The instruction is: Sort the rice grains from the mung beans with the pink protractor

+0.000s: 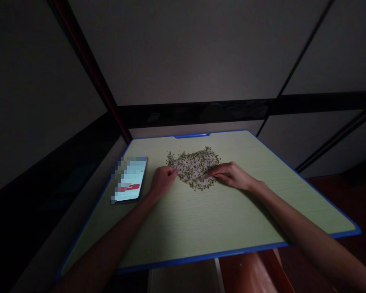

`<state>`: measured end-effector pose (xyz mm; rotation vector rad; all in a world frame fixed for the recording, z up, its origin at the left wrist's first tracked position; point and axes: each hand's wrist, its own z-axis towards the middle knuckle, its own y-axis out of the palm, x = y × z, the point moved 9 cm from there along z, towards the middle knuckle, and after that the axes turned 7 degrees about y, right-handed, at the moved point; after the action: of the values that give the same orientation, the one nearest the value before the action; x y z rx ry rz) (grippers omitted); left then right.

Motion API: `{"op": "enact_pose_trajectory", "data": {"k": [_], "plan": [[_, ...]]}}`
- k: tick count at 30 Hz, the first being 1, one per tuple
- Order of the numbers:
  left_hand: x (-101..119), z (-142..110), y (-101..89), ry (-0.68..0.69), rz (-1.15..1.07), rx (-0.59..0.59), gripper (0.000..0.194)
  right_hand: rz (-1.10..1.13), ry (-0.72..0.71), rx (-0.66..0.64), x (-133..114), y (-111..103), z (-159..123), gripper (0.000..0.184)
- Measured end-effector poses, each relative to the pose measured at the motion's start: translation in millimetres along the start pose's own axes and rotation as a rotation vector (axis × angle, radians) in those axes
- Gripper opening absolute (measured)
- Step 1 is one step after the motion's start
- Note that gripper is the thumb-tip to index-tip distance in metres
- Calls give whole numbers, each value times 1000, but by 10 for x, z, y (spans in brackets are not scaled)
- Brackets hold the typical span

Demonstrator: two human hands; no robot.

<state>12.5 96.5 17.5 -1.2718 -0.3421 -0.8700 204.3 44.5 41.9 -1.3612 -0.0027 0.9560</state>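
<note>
A spread-out pile of white rice-like grains mixed with small green beans lies on a pale green folding table. At the pile's left edge rests my left hand, its fingers curled closed; whatever may be inside them is hidden. My right hand is at the right side of the pile, thumb and fingers pinched on a thin tool that looks like tweezers. The tweezers point left, their tip low over the grains. Dim light hides whether a grain is caught in the tip.
A phone with a lit screen lies on the table left of my left hand. Blue edging runs round the tabletop. Behind it stand pale cabinet panels with a dark strip. A white-rimmed container shows below the front edge.
</note>
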Motion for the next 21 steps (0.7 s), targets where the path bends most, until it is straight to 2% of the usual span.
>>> {"op": "enact_pose_trajectory", "data": {"k": [14, 21], "plan": [[13, 4, 16, 7, 3, -17, 37, 13, -21, -130, -178, 20, -74, 25], [10, 3, 21, 6, -9, -13, 37, 67, 33, -189, -202, 22, -115, 24]]}}
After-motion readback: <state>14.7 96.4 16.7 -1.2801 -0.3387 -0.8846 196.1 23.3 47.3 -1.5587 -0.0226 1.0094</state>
